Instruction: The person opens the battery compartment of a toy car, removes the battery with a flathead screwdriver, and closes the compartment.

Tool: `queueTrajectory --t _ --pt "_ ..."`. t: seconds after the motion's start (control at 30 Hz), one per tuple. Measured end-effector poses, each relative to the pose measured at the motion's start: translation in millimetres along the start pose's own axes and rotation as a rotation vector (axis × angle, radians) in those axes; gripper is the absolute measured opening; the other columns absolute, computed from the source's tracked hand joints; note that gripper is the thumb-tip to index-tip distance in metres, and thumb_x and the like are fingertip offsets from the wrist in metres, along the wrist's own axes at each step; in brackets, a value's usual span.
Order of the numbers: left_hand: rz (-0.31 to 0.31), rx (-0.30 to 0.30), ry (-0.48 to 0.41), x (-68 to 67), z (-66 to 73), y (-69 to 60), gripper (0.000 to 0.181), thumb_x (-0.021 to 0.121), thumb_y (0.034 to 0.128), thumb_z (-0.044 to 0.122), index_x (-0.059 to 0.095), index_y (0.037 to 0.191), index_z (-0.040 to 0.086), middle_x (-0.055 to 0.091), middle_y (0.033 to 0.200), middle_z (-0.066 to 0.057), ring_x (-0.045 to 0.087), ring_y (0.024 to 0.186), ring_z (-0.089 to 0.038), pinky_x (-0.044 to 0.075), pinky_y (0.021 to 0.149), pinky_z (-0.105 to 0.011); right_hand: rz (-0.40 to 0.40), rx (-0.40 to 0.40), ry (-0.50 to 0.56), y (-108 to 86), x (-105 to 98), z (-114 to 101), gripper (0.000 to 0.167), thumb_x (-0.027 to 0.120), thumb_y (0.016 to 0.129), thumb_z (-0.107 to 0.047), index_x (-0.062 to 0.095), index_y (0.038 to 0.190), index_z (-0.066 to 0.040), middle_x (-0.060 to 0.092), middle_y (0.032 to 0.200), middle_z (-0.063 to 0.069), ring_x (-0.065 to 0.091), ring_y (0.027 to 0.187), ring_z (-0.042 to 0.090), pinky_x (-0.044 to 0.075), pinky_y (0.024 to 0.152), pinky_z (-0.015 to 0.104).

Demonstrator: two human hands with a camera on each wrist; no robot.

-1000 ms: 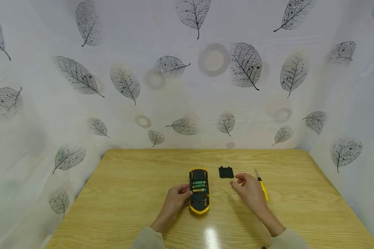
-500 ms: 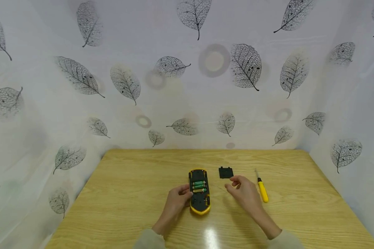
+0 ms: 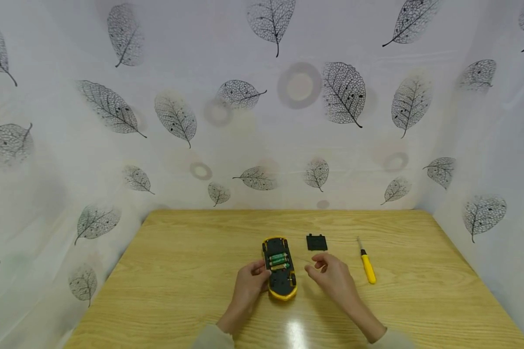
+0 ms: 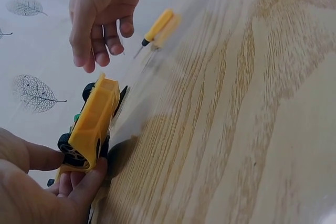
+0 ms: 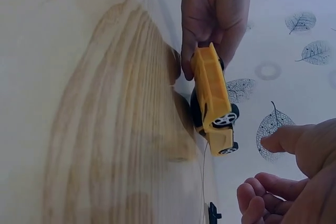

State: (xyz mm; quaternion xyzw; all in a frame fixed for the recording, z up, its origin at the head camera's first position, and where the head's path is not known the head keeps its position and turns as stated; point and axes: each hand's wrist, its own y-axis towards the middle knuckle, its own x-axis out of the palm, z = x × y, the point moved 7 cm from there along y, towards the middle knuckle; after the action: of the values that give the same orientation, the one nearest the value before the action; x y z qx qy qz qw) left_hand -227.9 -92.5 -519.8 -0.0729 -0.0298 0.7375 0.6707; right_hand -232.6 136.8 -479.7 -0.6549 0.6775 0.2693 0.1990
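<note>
A yellow toy car is upside down, its black underside facing up. Several green batteries lie side by side in its uncovered battery compartment. My left hand grips the car's left side, with the thumb by a wheel in the left wrist view. To the right of the car hovers my right hand, holding nothing, its thumb and fingers apart and loosely bent. In the right wrist view a thin wire trails from the car.
A black battery cover lies on the wooden table beyond my right hand. Farther right is a yellow-handled screwdriver, its tip pointing away. A leaf-patterned curtain surrounds the back and sides.
My right hand has come left and nearer me, from beside the battery cover toward the car. The car has turned slightly in my left hand, its near end shifting right.
</note>
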Motion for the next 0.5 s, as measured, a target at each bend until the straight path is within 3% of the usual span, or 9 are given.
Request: queueTrajectory --t 0.5 --pt "0.004 -0.023 -0.056 4.8 -1.7 -2.0 0.042 0.067 0.0964 -0.002 0.054 0.133 -0.019 0.061 0.107 -0.020 0.064 0.085 -0.016 0.061 0.069 -0.032 -0.045 -0.009 0.061 -10.1 21.6 -3.0 0.029 0.084 0.087 -0.021 0.074 0.105 0.000 0.064 0.084 -0.002 0.059 0.077 0.012 0.052 0.066 0.026"
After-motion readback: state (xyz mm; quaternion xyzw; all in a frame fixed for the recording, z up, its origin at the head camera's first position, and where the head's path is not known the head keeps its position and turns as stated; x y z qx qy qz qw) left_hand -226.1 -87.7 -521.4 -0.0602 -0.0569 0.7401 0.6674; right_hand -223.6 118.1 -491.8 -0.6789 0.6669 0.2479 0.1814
